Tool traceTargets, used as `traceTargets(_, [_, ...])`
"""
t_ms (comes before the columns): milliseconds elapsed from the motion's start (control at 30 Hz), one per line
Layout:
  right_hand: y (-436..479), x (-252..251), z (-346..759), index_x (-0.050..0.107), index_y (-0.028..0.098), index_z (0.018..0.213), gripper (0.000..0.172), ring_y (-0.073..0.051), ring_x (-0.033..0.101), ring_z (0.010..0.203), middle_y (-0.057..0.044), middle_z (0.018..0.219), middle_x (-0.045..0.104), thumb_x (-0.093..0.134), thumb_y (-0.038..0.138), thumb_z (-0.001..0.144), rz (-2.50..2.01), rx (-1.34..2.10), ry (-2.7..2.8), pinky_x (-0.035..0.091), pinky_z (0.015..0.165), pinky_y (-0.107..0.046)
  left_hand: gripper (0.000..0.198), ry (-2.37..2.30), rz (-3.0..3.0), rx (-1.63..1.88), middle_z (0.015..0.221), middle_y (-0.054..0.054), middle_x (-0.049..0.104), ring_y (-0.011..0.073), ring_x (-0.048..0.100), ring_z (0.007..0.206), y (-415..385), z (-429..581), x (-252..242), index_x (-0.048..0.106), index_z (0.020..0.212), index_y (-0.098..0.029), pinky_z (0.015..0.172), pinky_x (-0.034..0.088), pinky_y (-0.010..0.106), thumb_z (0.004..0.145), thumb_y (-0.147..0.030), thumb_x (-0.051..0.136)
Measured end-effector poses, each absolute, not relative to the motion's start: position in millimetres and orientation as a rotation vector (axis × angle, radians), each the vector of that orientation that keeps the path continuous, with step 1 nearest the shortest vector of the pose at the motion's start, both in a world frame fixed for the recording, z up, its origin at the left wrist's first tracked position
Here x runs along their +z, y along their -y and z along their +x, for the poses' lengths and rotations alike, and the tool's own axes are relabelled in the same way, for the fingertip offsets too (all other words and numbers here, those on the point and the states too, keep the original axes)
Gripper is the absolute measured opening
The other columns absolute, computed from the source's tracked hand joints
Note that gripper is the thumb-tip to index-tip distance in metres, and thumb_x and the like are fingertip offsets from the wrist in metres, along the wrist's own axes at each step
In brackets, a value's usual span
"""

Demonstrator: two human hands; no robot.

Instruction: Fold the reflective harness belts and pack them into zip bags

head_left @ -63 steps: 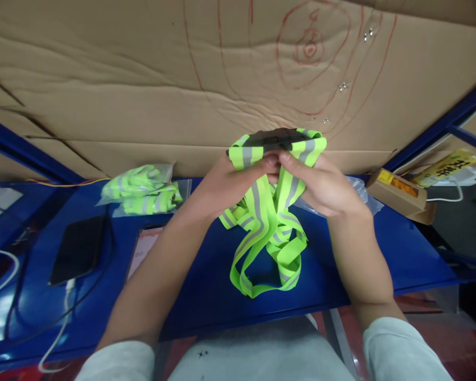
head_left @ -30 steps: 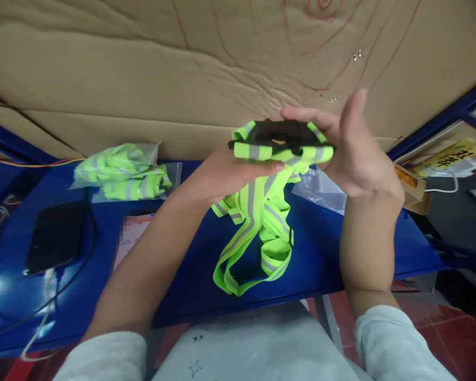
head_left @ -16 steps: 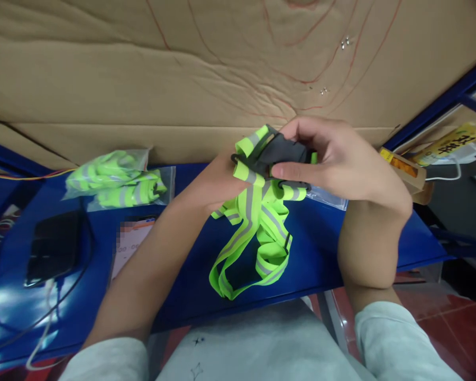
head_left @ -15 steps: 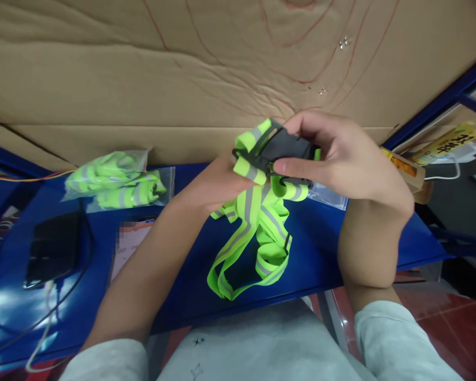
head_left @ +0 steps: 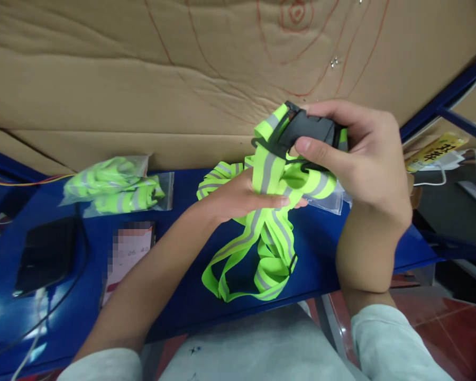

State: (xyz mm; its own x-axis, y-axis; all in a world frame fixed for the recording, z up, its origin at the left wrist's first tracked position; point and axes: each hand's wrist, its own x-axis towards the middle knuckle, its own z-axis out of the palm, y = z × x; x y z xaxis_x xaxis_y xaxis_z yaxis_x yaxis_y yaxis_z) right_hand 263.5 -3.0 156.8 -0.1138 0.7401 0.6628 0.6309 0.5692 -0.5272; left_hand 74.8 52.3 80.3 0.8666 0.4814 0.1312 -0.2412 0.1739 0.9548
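Note:
My right hand (head_left: pixel 357 153) grips a black plastic buckle (head_left: pixel 309 132), thumb in front and fingers behind, holding it above the table. Neon-yellow reflective straps (head_left: pixel 267 169) with grey stripes run through the buckle and hang from it. Lower down, my left hand (head_left: pixel 254 198) is closed round the hanging straps, its thumb lying across them. The rest of the strapping (head_left: pixel 226 286) loops down over the blue table (head_left: pixel 174 296), with a small black slider on it. More of the same webbing (head_left: pixel 218 174) lies behind my left hand.
Two clear bags (head_left: pixel 115 185) of yellow strapping lie at the back left. A phone (head_left: pixel 130 248) with a lit screen is beside my left forearm. A black device (head_left: pixel 45 254) with cables sits farther left. Cardboard (head_left: pixel 162 95) stands behind the table.
My right hand and the buckle have moved right and slightly up in view. My left hand has come down from behind the buckle onto the straps below.

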Motion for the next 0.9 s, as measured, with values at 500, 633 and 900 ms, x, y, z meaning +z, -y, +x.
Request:
traceTargets(500, [14.5, 161.5, 256.9, 0.073, 0.040, 0.117, 0.028, -0.025, 0.068, 0.120, 0.005, 0.122, 0.074, 0.073, 0.028, 0.092, -1.077, -0.151, 1.782, 0.055, 0.108, -0.041, 0.031, -0.180, 1.332, 0.628, 0.099, 0.006, 0.079, 0.0246, 0.078, 0.088, -35.2, 80.3, 81.5, 0.072, 0.114, -0.020, 0.083, 0.063, 0.039, 0.088, -0.036, 0.079])
traceTargets(633, [19.8, 166.6, 258.6, 0.071, 0.044, 0.117, 0.030, -0.025, 0.069, 0.120, 0.007, 0.124, 0.074, 0.072, 0.027, 0.093, -1.116, -0.073, 1.876, 0.057, 0.107, -0.041, 0.039, -0.283, 1.639, 0.644, 0.120, 0.008, 0.076, 0.0273, 0.071, 0.115, -48.3, 77.1, 71.8, 0.072, 0.116, -0.020, 0.105, 0.055, 0.044, 0.081, -0.032, 0.084])
traceTargets(900, [18.1, 165.9, 257.1, 0.074, 0.035, 0.117, 0.025, -0.022, 0.070, 0.117, 0.004, 0.123, 0.076, 0.074, 0.030, 0.093, -1.026, 0.073, 1.937, 0.055, 0.107, -0.040, 0.070, -0.086, 1.427, 0.590, 0.123, 0.010, 0.075, 0.0365, 0.065, 0.128, -69.6, 43.8, 92.1, 0.070, 0.130, -0.026, 0.100, 0.058, 0.042, 0.069, -0.053, 0.091])
